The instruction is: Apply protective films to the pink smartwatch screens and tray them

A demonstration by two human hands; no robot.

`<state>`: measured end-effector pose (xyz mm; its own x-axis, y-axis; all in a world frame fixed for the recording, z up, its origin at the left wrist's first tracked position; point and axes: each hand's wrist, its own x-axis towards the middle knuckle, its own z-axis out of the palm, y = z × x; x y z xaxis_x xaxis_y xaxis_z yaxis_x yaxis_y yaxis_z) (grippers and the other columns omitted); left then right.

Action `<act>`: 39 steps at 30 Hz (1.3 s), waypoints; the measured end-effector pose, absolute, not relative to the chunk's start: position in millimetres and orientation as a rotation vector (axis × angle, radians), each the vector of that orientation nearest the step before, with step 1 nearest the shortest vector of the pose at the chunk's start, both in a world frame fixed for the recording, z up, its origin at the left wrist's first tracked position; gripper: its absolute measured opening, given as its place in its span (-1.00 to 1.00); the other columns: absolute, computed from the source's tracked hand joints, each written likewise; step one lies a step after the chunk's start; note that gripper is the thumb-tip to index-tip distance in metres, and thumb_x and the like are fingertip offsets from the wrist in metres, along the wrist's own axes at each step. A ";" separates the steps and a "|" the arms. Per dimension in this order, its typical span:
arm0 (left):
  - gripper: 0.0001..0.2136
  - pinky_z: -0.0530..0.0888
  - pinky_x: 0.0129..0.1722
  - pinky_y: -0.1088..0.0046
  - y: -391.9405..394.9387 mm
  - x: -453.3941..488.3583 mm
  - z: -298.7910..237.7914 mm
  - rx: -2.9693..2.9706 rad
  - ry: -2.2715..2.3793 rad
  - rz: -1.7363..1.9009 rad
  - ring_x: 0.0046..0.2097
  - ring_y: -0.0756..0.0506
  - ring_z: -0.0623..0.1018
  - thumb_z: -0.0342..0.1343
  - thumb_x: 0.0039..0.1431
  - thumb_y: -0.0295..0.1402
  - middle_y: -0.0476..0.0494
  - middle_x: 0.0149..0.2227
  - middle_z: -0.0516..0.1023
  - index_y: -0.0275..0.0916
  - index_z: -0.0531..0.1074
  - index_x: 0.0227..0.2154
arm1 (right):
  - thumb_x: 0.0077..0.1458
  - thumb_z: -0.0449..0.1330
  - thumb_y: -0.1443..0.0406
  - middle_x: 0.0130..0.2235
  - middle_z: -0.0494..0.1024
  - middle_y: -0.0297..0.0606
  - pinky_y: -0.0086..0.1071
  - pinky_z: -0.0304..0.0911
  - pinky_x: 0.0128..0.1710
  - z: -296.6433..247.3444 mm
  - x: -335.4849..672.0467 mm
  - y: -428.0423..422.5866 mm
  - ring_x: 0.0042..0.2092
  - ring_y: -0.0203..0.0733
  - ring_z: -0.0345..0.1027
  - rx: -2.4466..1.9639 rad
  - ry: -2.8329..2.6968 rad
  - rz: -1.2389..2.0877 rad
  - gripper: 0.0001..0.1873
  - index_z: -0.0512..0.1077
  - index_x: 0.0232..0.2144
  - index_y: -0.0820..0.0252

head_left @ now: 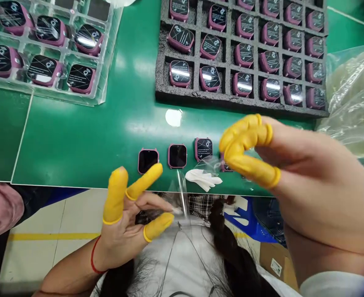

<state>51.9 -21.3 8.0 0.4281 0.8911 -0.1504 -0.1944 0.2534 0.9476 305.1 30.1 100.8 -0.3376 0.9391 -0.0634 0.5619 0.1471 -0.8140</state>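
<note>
Yellow finger cots cover several fingertips of both hands. My left hand (132, 218) is raised at the table's near edge, two fingers stretched up. Its thumb and a bare finger close on a clear plastic film (183, 198). My right hand (281, 161) is in a pinch above the table, with a thin clear film (212, 164) trailing from its fingertips. Between the hands lie a dark-screened pink smartwatch (147, 160), a second such smartwatch (177, 156) and a smartwatch with a printed screen (204, 149). Another smartwatch (227, 165) is partly hidden behind my right fingers.
A black foam tray (182, 98) with rows of pink smartwatches stands at the back. At the left is a clear plastic tray (67, 95) holding more. A white cloth (203, 179) lies at the near edge. Clear plastic bags (349, 82) are at the right.
</note>
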 end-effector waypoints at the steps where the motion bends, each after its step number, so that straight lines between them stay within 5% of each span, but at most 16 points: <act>1: -0.31 0.64 -0.19 0.45 -19.6 49.0 8.4 1.052 0.792 0.840 -0.23 0.01 0.66 0.27 0.19 -0.46 0.06 0.06 0.59 0.39 0.19 0.22 | 0.22 0.20 0.35 -0.27 0.46 -0.33 -0.35 0.31 -0.14 97.1 307.3 40.4 -0.22 -0.28 0.36 -1.473 -1.936 1.101 -0.94 0.43 -0.34 0.15; 4: -0.46 0.61 -0.15 0.49 -12.8 44.1 7.1 1.080 0.706 0.638 -0.25 0.01 0.66 0.22 0.22 -0.50 0.03 -0.11 0.68 0.22 0.37 0.16 | 0.20 0.21 0.29 -0.26 0.48 -0.31 -0.32 0.27 -0.10 73.7 310.1 69.1 -0.21 -0.26 0.36 -1.556 -1.892 1.322 -0.86 0.45 -0.41 0.19; 9: -0.58 0.54 -0.38 0.64 0.4 49.2 2.7 1.036 0.679 0.258 -0.37 0.05 0.60 0.22 0.21 -0.44 -0.02 -0.26 0.70 -0.04 0.44 0.13 | 0.20 0.22 0.13 -0.26 0.50 -0.23 -0.28 0.23 -0.13 42.3 307.5 91.7 -0.19 -0.19 0.35 -1.494 -1.927 1.571 -0.68 0.43 -0.49 0.23; 15: -0.37 0.54 -0.28 0.61 10.3 53.6 1.7 1.086 0.695 0.010 -0.30 0.03 0.61 0.18 0.21 -0.39 0.07 -0.22 0.70 0.06 0.16 0.31 | 0.19 0.21 0.29 -0.23 0.48 -0.22 -0.27 0.22 -0.05 38.9 303.2 87.7 -0.10 -0.17 0.32 -1.508 -2.014 1.494 -0.77 0.42 -0.51 0.22; 23: -0.31 0.53 -0.19 0.65 11.4 53.9 1.9 1.058 0.692 -0.020 -0.25 0.09 0.64 0.16 0.21 -0.43 0.24 -0.18 0.69 0.23 0.05 0.31 | 0.19 0.16 0.36 -0.32 0.43 -0.24 -0.19 0.23 0.00 34.2 299.0 85.8 -0.10 -0.14 0.28 -1.526 -2.159 1.396 -0.75 0.40 -0.55 0.20; 39: -0.36 0.56 -0.31 0.61 9.2 53.6 0.4 1.128 0.706 0.089 -0.34 0.01 0.65 0.19 0.22 -0.38 0.10 -0.23 0.70 0.14 0.13 0.31 | 0.18 0.19 0.29 -0.32 0.43 -0.24 -0.21 0.24 -0.10 32.9 298.4 85.2 -0.14 -0.14 0.26 -1.556 -2.148 1.345 -0.69 0.36 -0.60 0.15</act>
<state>53.6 9.2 0.4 0.7821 0.4076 -0.4713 0.2775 0.4494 0.8491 298.4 85.2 32.9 -0.4423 0.8260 -0.3494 0.6752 0.0503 -0.7359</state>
